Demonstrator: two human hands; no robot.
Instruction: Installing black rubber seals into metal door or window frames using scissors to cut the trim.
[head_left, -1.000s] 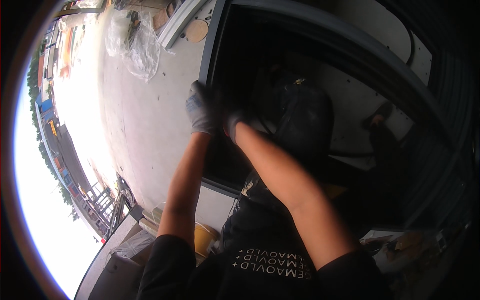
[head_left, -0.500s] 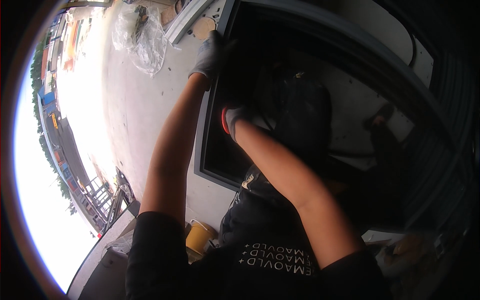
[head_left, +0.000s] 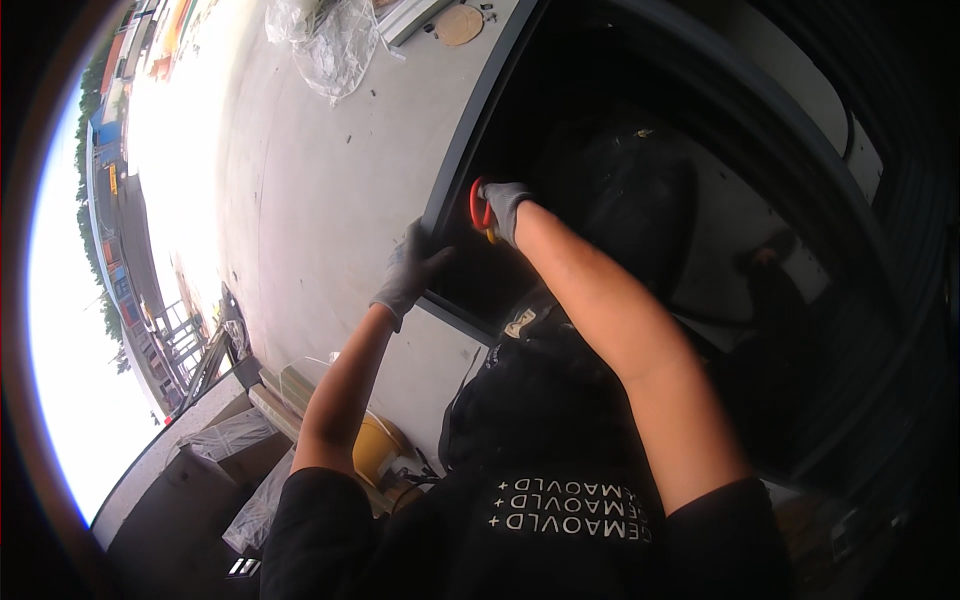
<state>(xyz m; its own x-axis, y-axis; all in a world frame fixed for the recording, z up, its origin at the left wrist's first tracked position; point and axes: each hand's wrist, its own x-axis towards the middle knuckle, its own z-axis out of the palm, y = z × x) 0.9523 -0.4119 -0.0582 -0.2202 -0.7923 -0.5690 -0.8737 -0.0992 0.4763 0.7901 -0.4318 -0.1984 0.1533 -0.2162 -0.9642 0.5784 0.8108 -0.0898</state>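
Observation:
A large dark grey frame [head_left: 462, 150], like a window or door frame, stands close in front of me with a dark, reflecting panel [head_left: 630, 230] inside it. My left hand [head_left: 408, 270], in a grey glove, grips the frame's left edge near the lower corner, thumb on the inner side. Just inside that edge my right hand [head_left: 508, 208], also gloved, is closed on a tool with a red loop-shaped handle [head_left: 480, 205]; a bit of yellow shows below it. The tool's working end is hidden in the dark, so its kind cannot be told.
Clear plastic wrap [head_left: 335, 55], a round tan disc [head_left: 459, 25] and a pale metal profile [head_left: 415, 18] lie on the grey floor [head_left: 310, 200] at the far left. A yellow bucket [head_left: 375, 448] and wrapped boxes [head_left: 230, 435] are at the lower left.
My left hand has slid down the frame's edge toward the lower corner. My right hand has shifted slightly up and right, showing more of the red handle. The view has turned a little.

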